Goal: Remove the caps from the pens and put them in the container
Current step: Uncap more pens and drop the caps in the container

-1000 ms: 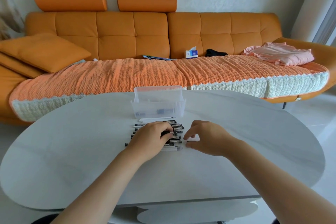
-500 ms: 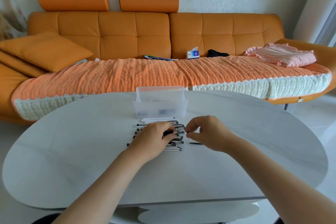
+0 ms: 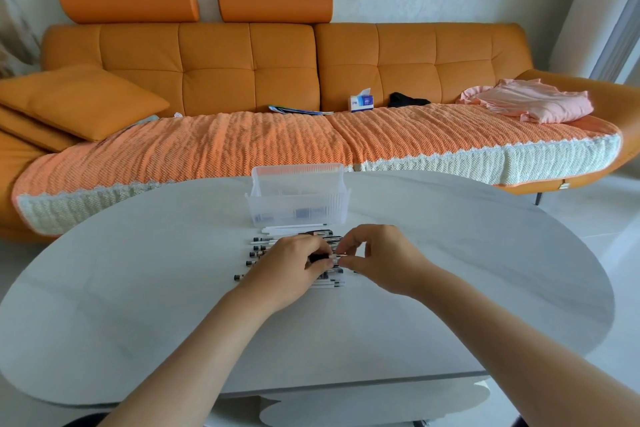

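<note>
Black-capped pen point(image 3: 320, 257) | gripped by left hand point(image 3: 291, 270) | right hand point(image 3: 381, 260) pinches its end

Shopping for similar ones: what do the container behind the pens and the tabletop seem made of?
Container: likely translucent plastic, ribbed walls, things inside showing faintly through. Tabletop: smooth, matte, pale grey with faint veining, perhaps sintered stone or laminate; cannot tell which.
</note>
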### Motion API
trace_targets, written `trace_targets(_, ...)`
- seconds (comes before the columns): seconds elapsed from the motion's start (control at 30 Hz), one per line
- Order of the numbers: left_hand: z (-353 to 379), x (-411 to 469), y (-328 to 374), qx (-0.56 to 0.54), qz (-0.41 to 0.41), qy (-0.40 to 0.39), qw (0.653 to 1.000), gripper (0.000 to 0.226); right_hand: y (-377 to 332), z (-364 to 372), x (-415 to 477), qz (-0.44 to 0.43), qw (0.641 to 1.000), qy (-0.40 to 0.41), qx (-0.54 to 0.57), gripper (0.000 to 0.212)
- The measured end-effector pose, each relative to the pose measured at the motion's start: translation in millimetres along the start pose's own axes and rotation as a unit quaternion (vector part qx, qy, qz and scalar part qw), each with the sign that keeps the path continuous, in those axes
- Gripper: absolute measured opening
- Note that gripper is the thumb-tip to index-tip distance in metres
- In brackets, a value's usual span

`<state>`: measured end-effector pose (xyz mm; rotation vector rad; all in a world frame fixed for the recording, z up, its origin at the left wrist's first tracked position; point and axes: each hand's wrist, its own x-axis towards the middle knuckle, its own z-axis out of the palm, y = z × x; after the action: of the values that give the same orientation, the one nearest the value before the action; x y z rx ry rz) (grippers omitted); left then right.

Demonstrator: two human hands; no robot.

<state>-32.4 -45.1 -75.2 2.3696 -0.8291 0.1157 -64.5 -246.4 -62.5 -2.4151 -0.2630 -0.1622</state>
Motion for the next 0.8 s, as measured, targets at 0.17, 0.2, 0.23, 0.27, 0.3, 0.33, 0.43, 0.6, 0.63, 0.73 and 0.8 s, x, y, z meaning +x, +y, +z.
trace_targets(0.17,0,-1,1,-0.011,-0.015,-0.018,1.0,0.012,0,4,-1,-0.009,1.0,0.013,0.001,0.009)
trace_targets(0.2,0,-2,1,-0.01,-0.018,-0.02,1.0,0.011,-1,5,-1,-0.009,1.0,0.019,0.006,0.009)
trace_targets(0.23,-1,-2,1,-0.007,-0.021,-0.02,1.0,0.01,-1,5,-1,-0.01,1.0,0.024,0.011,0.008)
trace_targets(0.27,-2,-2,1,-0.006,-0.023,-0.019,1.0,0.009,-1,6,-1,-0.01,0.999,0.029,0.015,0.007)
trace_targets(0.3,-2,-2,1,-0.009,-0.026,-0.018,0.999,0.009,-2,7,-1,-0.011,0.999,0.033,0.019,0.007)
trace_targets(0.33,-3,-2,2,-0.014,-0.027,-0.017,0.999,0.008,-3,7,-1,-0.014,0.999,0.038,0.018,0.007)
trace_targets(0.43,-5,-3,3,-0.046,-0.032,-0.014,0.998,0.007,-6,9,-3,-0.043,0.998,0.055,-0.007,0.008)
trace_targets(0.6,-9,-4,4,-0.065,-0.03,-0.006,0.997,0.006,-9,5,-3,-0.045,0.997,0.055,0.014,0.005)
trace_targets(0.63,-10,-4,3,-0.07,-0.024,-0.003,0.997,0.004,-8,5,-2,-0.036,0.998,0.047,0.017,0.004)
trace_targets(0.73,-10,-4,2,-0.072,-0.007,-0.004,0.997,0.004,-6,4,-2,-0.019,1.0,0.02,-0.01,0.013)
trace_targets(0.8,-10,-3,2,-0.064,-0.002,-0.002,0.998,0.005,-7,1,-3,-0.019,0.999,-0.002,-0.035,0.019)
